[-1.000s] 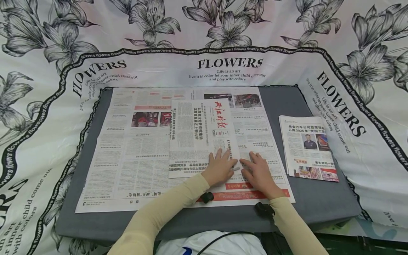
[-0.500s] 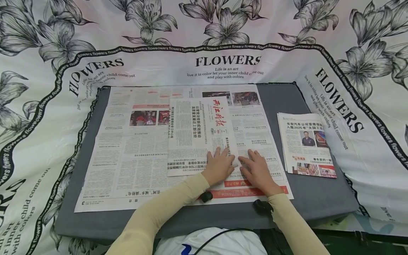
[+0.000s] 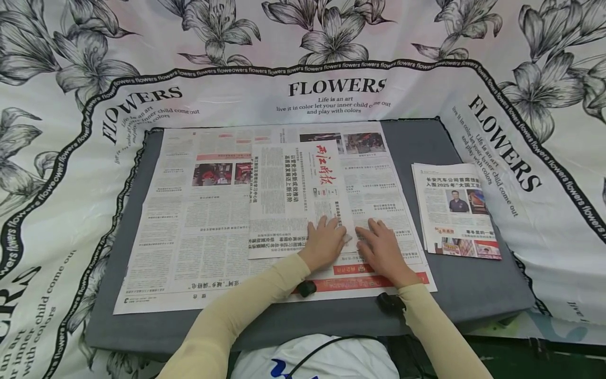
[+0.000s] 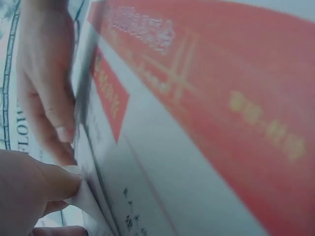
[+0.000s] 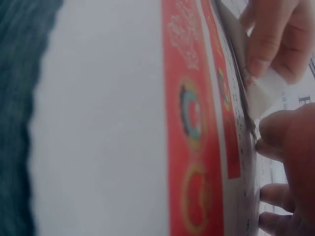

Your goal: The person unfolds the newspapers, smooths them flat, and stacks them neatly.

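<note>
Watching from my end, the smaller newspaper (image 3: pixel 298 197) is the thing being worked on, so I'll place everything off that. It's lying on the big spread sheet (image 3: pixel 189 263), which sticks out on all sides of it. The left hand (image 3: pixel 324 243) is over its near right corner, thumb and finger pinching a white flap (image 4: pixel 87 204); I'd call it a lifted bit of that newspaper, but it's too blurry to swear to. The right hand (image 3: pixel 382 252) sits just beside that corner with fingers loose and spread, gripping nothing I can see. Progress-wise, the base sheet's down flat and the newspaper's laid on it, so I'd say setup is done and the corner is mid-job, not yet flat. The folded newspaper (image 3: pixel 456 213), well off to its right on the grey table (image 3: pixel 142 331), looks untouched.
</note>
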Demonstrator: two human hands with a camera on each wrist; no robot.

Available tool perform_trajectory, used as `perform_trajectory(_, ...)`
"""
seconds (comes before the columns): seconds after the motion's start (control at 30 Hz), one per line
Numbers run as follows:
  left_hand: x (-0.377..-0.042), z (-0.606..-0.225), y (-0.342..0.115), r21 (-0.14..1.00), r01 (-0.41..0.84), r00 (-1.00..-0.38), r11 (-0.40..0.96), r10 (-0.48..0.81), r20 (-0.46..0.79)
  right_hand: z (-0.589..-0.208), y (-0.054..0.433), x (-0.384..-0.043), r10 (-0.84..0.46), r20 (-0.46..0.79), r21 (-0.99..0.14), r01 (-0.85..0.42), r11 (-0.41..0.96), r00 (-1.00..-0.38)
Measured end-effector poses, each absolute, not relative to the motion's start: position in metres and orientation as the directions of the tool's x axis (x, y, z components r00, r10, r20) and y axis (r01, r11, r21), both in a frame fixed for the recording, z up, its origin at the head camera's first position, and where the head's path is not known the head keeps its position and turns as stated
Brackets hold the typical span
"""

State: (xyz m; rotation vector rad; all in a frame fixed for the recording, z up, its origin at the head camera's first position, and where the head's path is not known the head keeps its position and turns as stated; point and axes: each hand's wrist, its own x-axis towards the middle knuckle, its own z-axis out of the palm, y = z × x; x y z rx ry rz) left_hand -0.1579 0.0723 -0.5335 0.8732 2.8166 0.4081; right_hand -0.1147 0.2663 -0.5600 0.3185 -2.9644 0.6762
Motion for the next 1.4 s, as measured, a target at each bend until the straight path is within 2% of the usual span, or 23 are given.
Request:
perform_trajectory(0.23, -0.157, -0.531, 0.065, 0.379, 0.511, -0.831, 0.772, 0.556, -0.01, -0.56, 0.265, -0.114, -0.199, 0.141, -0.384, -0.239, 0.892, -0.97)
perform_trajectory(0.43, -0.153, -0.535, 0.067, 0.256, 0.597, -0.791, 0.761, 0.611, 0.028, -0.559, 0.264, -0.114, -0.202, 0.134, -0.387, -0.239, 0.891, -0.97)
perform_trajectory(0.67, -0.152, -0.542, 0.08, 0.163, 0.609, -0.788, 0.776, 0.615, 0.015, -0.56, 0.263, -0.115, -0.197, 0.117, -0.387, -0.227, 0.894, -0.973)
perform_trajectory(1.1, -0.155, -0.539, 0.092, 0.089, 0.625, -0.776, 0.776, 0.629, -0.039, -0.556, 0.263, -0.116, -0.195, 0.154, -0.383, -0.241, 0.892, -0.969)
perform_trajectory(1.4, -0.149, -0.535, 0.093, 0.054, 0.637, -0.769, 0.769, 0.639, -0.022, -0.558, 0.264, -0.116, -0.195, 0.161, -0.376, -0.242, 0.894, -0.968)
